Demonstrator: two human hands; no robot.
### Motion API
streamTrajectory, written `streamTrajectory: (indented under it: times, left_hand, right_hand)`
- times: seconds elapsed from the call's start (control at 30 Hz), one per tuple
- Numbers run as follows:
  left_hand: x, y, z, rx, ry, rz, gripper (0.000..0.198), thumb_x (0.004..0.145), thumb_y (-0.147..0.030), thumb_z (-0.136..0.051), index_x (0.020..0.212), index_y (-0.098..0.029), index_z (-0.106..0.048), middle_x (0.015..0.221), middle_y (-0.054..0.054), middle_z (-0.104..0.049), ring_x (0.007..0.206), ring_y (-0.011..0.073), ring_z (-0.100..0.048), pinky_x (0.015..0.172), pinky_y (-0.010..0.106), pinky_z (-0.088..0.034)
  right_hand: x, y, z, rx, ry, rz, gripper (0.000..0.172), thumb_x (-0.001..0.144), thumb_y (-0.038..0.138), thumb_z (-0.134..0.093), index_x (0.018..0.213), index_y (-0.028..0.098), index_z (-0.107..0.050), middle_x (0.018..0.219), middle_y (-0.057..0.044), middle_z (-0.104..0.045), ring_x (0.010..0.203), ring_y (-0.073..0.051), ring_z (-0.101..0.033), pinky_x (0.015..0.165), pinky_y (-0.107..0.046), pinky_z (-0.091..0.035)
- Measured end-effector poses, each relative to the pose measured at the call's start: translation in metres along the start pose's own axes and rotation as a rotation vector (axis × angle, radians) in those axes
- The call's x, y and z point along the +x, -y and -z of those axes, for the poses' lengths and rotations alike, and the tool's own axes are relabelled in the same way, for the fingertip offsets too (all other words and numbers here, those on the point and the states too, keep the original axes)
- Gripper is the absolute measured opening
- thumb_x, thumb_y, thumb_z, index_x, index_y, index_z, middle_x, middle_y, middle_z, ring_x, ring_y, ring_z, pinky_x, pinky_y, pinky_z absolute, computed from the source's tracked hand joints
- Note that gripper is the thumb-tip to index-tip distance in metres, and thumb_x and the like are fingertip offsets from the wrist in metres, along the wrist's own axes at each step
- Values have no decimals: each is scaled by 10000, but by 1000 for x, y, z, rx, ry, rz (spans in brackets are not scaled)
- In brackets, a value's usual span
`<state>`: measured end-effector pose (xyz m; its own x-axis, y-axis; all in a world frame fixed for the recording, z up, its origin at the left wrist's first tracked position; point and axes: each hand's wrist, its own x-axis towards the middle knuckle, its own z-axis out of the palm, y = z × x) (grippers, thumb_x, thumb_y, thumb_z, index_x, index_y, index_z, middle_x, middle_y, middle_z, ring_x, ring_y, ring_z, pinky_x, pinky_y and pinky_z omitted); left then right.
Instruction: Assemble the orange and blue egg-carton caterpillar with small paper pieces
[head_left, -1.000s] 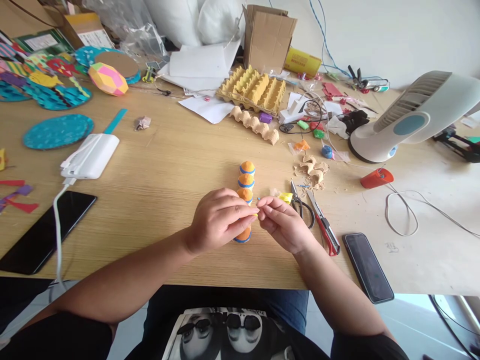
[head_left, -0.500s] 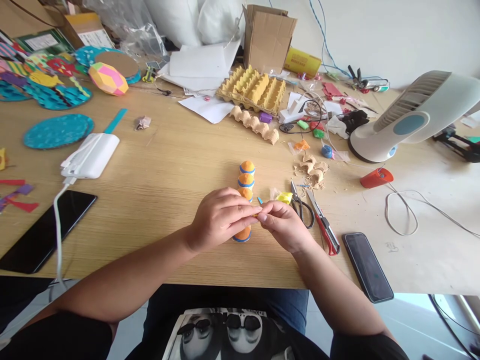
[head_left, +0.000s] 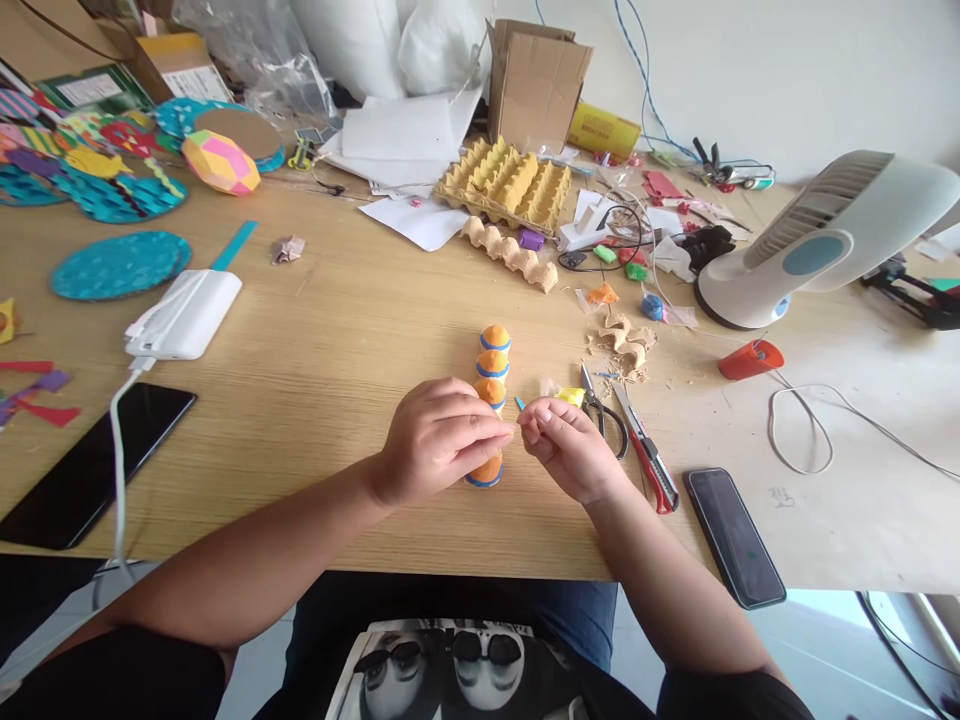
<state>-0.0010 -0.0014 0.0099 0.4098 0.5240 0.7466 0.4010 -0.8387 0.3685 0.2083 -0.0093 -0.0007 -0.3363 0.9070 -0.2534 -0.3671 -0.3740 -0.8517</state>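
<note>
A row of egg-carton bumps (head_left: 493, 362), covered in orange with blue bands, stands upright along the table in front of me. My left hand (head_left: 442, 435) is over the row's lower part and hides some of it. Its fingers are pressed together around something small, perhaps yellow, that I cannot make out. Just right of those fingertips, my right hand (head_left: 568, 445) is closed in a pinch, and what it holds, if anything, is hidden. Scissors (head_left: 604, 415) and a yellow packet (head_left: 570, 396) lie beside my right hand.
A red utility knife (head_left: 654, 465) and a phone (head_left: 735, 537) lie to the right. Carton scraps (head_left: 626, 340), a red cup-like container (head_left: 750, 360) and a white fan (head_left: 810, 250) are farther back. At left are a power bank (head_left: 185, 313) and a black phone (head_left: 97, 465).
My right hand's fingertips have parted slightly from my left hand's and curled inward. The left hand has hardly moved, and the orange row stays in place.
</note>
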Motion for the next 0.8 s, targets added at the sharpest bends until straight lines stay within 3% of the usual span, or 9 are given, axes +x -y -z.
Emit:
streamTrajectory:
  times: [0.23, 0.43, 0.6, 0.8]
  left_hand:
    - [5, 3, -2, -133, -67, 149, 42, 884, -170, -721, 893, -210, -734, 820, -3, -758, 767, 133, -646, 745, 285, -520]
    - [5, 11, -3, -295, -38, 563, 136, 930, -288, -676, 855, -202, -749, 832, 9, -745, 748, 123, -639, 676, 244, -498]
    - [4, 13, -3, -368, -12, 645, 241, 956, -355, -630, 823, -185, -737, 832, 24, -743, 801, 142, -668, 739, 248, -508]
    - [4, 8, -5, -492, 57, 762, 407, 994, -434, -548, 709, -175, -679, 733, 14, -712, 735, 137, -667, 723, 234, -526]
  right_hand:
    - [5, -3, 4, -147, -79, 50, 351, 803, 525, -749, 781, 177, -713, 644, 21, -494, 581, -98, -343, 529, -253, -233]
    - [6, -1, 6, -549, -79, 141, 337, 896, 503, -642, 855, 180, -729, 653, 11, -528, 616, -124, -439, 574, -270, -337]
    - [5, -1, 2, -704, -33, 213, 361, 924, 507, -600, 860, 178, -733, 686, -6, -565, 671, -143, -510, 639, -280, -400]
    - [2, -6, 1, -709, -82, 365, 320, 924, 481, -630, 937, 179, -735, 709, -12, -588, 630, -134, -468, 583, -278, -374]
